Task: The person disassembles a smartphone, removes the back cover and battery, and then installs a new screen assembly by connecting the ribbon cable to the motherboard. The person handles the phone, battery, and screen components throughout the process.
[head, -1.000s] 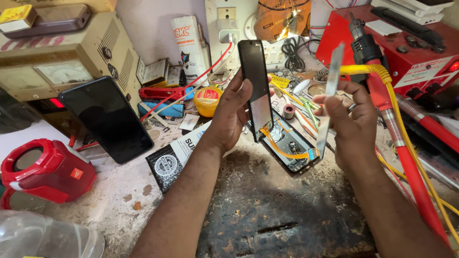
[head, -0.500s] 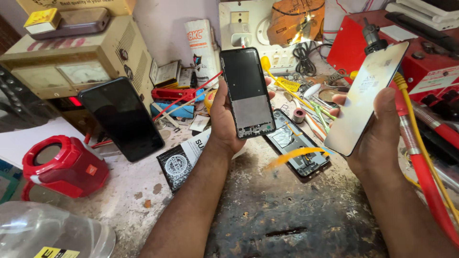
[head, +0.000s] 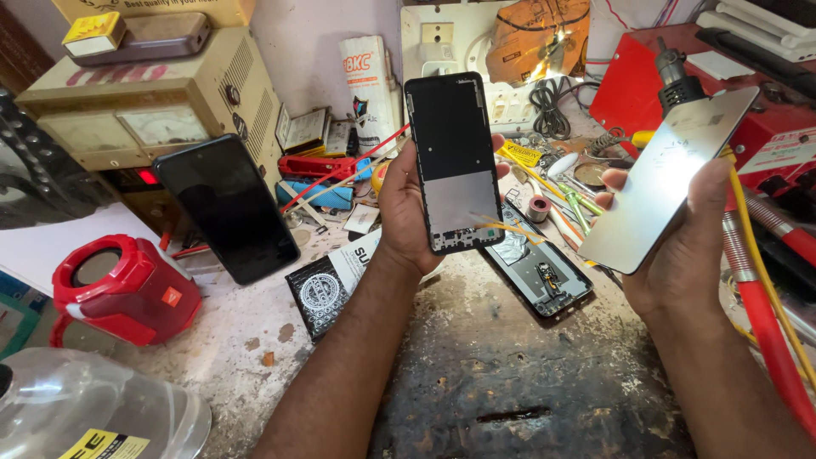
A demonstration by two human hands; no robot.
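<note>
Item: phone frame (head: 453, 161), upright above the tabletop (head: 518, 374), long axis vertical, gripped in our left hand (head: 406, 217). Item: screen panel (head: 667, 180), already separate, long axis tilted up-right, clasped in our right hand (head: 680, 246). We judge joining remains. Back shell (head: 537, 270) lies below.

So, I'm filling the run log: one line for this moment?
left hand: holds phone frame upright | right hand: holds screen panel tilted | parts apart
</note>
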